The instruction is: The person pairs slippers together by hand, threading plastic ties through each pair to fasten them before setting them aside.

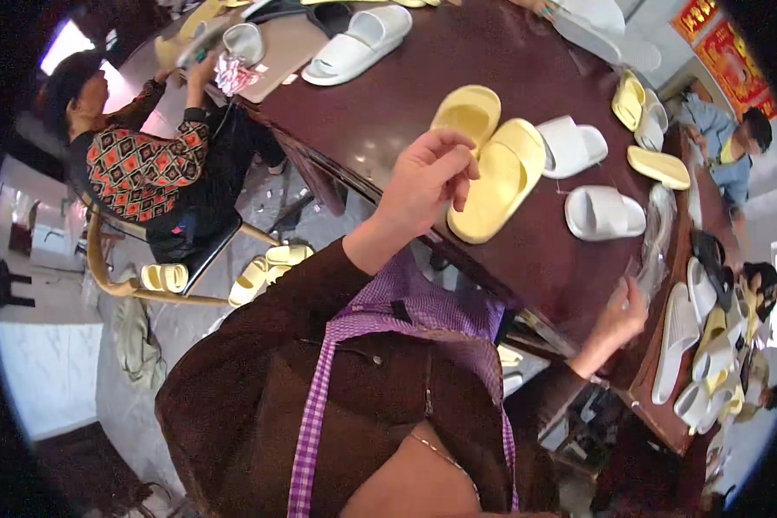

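Yellow slippers (492,164): pale, thick-soled pair laid side by side on the dark table (388,104) | left hand (427,181): fingers curled together at the pair's near edge | right hand (623,312): closed on a clear plastic bag (656,242).

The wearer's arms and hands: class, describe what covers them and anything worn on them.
Both arms wear dark brown fuzzy sleeves reaching the wrists. The left hand and right hand are bare, with no gloves; no rings or watch can be made out. A purple checked apron strap crosses the chest.
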The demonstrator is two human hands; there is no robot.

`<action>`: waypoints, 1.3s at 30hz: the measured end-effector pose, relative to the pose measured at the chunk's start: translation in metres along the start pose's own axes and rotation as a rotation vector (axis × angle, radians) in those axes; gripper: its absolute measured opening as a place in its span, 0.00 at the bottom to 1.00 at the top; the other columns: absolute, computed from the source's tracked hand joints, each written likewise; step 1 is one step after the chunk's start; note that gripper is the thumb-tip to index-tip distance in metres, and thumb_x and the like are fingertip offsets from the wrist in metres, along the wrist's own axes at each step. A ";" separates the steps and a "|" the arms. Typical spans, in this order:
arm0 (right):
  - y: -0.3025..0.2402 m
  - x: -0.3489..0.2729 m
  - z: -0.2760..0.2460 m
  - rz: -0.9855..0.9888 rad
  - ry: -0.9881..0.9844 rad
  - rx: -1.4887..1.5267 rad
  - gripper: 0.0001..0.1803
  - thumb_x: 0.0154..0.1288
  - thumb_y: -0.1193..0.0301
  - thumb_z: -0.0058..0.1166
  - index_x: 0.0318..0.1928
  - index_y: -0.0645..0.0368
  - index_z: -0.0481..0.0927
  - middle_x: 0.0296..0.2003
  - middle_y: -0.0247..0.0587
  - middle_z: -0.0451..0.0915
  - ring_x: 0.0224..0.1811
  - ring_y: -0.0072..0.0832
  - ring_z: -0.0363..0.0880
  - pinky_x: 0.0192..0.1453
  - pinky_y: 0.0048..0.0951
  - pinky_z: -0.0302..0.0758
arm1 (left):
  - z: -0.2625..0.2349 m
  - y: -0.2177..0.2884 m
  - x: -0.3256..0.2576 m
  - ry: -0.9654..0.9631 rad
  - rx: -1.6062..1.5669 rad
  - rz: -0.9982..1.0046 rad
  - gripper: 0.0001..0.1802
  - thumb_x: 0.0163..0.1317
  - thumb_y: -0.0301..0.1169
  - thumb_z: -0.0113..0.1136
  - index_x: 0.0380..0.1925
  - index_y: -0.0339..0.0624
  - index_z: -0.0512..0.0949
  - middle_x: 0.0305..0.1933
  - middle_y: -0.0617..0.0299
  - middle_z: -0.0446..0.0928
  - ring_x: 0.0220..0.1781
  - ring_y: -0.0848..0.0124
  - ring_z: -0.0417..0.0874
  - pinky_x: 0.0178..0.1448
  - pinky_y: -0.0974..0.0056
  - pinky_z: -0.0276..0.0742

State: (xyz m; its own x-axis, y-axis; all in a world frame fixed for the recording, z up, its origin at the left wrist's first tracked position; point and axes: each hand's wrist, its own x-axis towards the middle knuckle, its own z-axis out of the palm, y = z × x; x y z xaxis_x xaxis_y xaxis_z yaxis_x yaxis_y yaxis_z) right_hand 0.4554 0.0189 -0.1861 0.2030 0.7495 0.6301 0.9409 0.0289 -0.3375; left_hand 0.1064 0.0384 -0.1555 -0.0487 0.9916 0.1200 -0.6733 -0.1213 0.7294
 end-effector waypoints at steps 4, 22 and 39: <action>-0.126 -0.017 -0.001 0.019 -0.362 0.750 0.09 0.57 0.78 0.55 0.39 0.65 0.79 0.35 0.38 0.79 0.36 0.24 0.76 0.42 0.24 0.73 | 0.020 -0.021 -0.004 -0.111 0.041 -0.152 0.07 0.63 0.27 0.50 0.39 0.38 0.71 0.29 0.57 0.75 0.18 0.75 0.73 0.22 0.72 0.71; -0.148 -0.006 0.055 0.474 -0.898 1.139 0.06 0.58 0.73 0.53 0.26 0.62 0.76 0.18 0.31 0.74 0.16 0.13 0.67 0.20 0.14 0.63 | -0.008 -0.030 -0.042 -0.288 0.489 -0.619 0.14 0.60 0.31 0.54 0.42 0.33 0.72 0.25 0.62 0.76 0.19 0.78 0.73 0.23 0.72 0.69; -0.149 0.017 0.105 -0.373 -0.647 -0.042 0.16 0.55 0.65 0.48 0.23 0.66 0.78 0.24 0.58 0.77 0.31 0.49 0.78 0.36 0.43 0.75 | -0.001 -0.044 -0.020 -0.405 1.877 0.607 0.05 0.50 0.27 0.55 0.24 0.39 0.70 0.23 0.56 0.72 0.23 0.59 0.78 0.26 0.60 0.74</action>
State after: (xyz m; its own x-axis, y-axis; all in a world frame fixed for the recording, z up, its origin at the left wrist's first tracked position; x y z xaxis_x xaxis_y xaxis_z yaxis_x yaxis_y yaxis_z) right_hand 0.2903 0.0969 -0.1989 -0.3196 0.9347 0.1555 0.9282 0.3418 -0.1472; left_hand 0.1356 0.0241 -0.1907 0.3876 0.7787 0.4934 0.8333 -0.5249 0.1738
